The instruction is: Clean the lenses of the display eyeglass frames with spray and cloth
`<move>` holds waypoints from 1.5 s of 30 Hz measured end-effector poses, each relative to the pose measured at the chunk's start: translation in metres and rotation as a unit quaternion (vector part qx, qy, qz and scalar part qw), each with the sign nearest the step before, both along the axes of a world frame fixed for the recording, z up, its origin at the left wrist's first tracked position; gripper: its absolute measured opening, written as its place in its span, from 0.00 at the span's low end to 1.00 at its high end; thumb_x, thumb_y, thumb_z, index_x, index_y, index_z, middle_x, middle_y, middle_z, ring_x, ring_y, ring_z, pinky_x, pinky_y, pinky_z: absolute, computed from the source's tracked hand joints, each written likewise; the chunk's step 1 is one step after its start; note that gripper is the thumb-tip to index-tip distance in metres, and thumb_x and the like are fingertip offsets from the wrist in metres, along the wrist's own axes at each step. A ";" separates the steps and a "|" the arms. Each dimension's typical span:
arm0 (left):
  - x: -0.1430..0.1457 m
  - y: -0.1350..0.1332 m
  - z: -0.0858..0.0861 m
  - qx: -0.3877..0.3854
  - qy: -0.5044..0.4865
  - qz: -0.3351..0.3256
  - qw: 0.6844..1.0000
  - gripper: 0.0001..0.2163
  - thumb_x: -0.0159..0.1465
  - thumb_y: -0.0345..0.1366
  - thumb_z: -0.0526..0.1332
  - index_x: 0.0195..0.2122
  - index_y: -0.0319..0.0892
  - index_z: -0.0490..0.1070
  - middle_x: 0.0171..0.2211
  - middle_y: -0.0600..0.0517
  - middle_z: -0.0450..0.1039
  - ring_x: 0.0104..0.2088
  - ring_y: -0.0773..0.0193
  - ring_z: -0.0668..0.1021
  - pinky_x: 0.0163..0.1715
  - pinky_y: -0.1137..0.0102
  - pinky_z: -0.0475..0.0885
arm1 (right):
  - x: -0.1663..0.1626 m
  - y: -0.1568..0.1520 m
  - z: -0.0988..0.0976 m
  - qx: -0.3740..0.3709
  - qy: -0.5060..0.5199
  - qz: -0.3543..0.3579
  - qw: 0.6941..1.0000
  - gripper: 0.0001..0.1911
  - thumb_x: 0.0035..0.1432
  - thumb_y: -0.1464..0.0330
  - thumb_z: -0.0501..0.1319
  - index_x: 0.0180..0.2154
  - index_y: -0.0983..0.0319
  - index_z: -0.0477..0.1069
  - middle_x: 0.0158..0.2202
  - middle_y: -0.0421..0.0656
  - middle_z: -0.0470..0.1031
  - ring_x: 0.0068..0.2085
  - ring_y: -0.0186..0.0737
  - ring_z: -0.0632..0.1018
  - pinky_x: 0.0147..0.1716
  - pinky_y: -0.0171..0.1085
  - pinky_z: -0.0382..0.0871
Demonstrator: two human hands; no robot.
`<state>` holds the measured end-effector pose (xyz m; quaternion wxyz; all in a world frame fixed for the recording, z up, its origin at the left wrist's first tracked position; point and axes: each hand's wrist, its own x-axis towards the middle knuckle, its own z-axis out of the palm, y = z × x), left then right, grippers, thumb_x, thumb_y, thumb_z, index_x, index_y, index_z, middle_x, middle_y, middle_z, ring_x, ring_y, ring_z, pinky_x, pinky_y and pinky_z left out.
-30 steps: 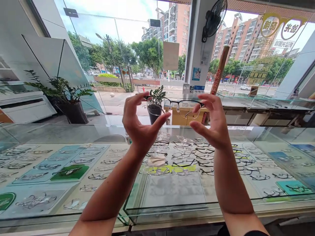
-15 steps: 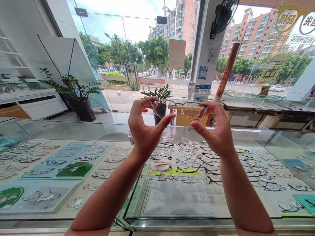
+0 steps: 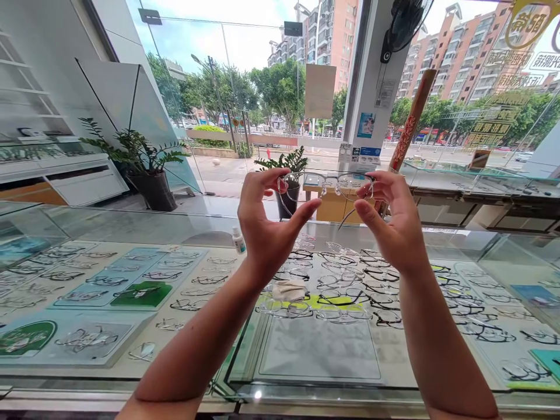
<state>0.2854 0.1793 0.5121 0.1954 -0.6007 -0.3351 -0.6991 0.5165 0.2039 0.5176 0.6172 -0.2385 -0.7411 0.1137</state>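
Observation:
A pair of eyeglasses (image 3: pixel 331 177) with a thin frame is held up in the air above the glass counter. My left hand (image 3: pixel 271 216) pinches its left end between thumb side and fingers. At the other end, my right hand (image 3: pixel 391 219) grips the frame near the hinge. Both lenses face away from me, and a temple arm dangles below the frame near my right thumb. Below my hands, a beige folded cloth (image 3: pixel 289 290) lies on the counter among rows of eyeglasses (image 3: pixel 340 298). Beside my left wrist stands a small white bottle (image 3: pixel 238 240).
The glass display counter (image 3: pixel 321 350) spans the foreground, with several rows of frames inside. A green tray (image 3: pixel 142 294) sits to the left. Beyond are a large potted plant (image 3: pixel 151 186), a smaller potted plant (image 3: pixel 292 166), a glass storefront and a wall fan (image 3: pixel 402 26).
My hands and the eyeglasses have shifted slightly right and up, and the frame is tilted a little differently. The view has turned slightly left; more of the white bottle shows.

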 end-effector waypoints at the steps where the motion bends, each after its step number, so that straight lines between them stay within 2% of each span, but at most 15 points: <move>1: 0.000 -0.001 0.000 0.004 0.000 0.002 1.000 0.26 0.65 0.58 0.74 0.57 0.48 0.75 0.43 0.50 0.76 0.43 0.56 0.80 0.49 0.58 0.78 | 0.000 0.000 0.000 -0.003 -0.003 0.003 1.000 0.25 0.69 0.50 0.70 0.61 0.49 0.70 0.51 0.44 0.81 0.54 0.50 0.82 0.59 0.55 0.75; 13: 0.002 -0.005 0.003 0.029 0.013 0.031 0.999 0.27 0.63 0.57 0.76 0.56 0.48 0.76 0.44 0.50 0.76 0.44 0.56 0.79 0.47 0.58 0.78 | 0.000 0.001 0.000 -0.021 -0.027 0.007 0.999 0.25 0.70 0.49 0.68 0.63 0.50 0.71 0.59 0.48 0.82 0.58 0.52 0.82 0.63 0.58 0.73; 18: 0.002 -0.006 0.004 0.028 0.001 0.051 0.998 0.27 0.61 0.58 0.77 0.54 0.48 0.78 0.46 0.48 0.74 0.44 0.55 0.77 0.45 0.58 0.79 | -0.001 0.000 0.000 -0.020 -0.025 -0.010 0.999 0.25 0.70 0.49 0.68 0.62 0.50 0.72 0.57 0.48 0.81 0.57 0.52 0.81 0.62 0.57 0.74; 28: 0.000 -0.006 0.005 0.015 0.005 0.052 0.999 0.26 0.62 0.55 0.78 0.55 0.47 0.78 0.42 0.49 0.75 0.42 0.56 0.77 0.45 0.59 0.79 | -0.002 0.000 -0.001 -0.018 -0.021 -0.034 0.999 0.25 0.68 0.48 0.69 0.60 0.52 0.75 0.54 0.48 0.82 0.55 0.52 0.82 0.60 0.58 0.75; 36: -0.002 0.001 0.002 0.002 -0.017 0.034 0.999 0.30 0.62 0.58 0.77 0.59 0.47 0.76 0.47 0.48 0.79 0.43 0.57 0.80 0.44 0.61 0.78 | -0.004 -0.009 0.002 0.040 0.003 -0.086 0.996 0.24 0.66 0.49 0.72 0.58 0.51 0.76 0.51 0.46 0.83 0.52 0.52 0.82 0.60 0.58 0.76; 41: -0.004 0.006 0.002 -0.019 -0.031 0.016 0.999 0.29 0.62 0.59 0.76 0.56 0.47 0.77 0.48 0.48 0.81 0.43 0.58 0.81 0.43 0.61 0.77 | -0.005 -0.013 0.004 0.074 0.006 -0.113 0.991 0.23 0.66 0.52 0.72 0.58 0.52 0.77 0.50 0.46 0.82 0.50 0.51 0.82 0.59 0.57 0.76; 45: -0.007 0.008 0.003 -0.039 -0.041 -0.023 0.998 0.28 0.62 0.59 0.77 0.54 0.47 0.79 0.48 0.48 0.83 0.43 0.58 0.82 0.43 0.61 0.76 | -0.005 -0.016 0.006 0.107 0.000 -0.132 0.986 0.22 0.68 0.52 0.71 0.58 0.53 0.78 0.49 0.46 0.83 0.50 0.51 0.83 0.57 0.56 0.77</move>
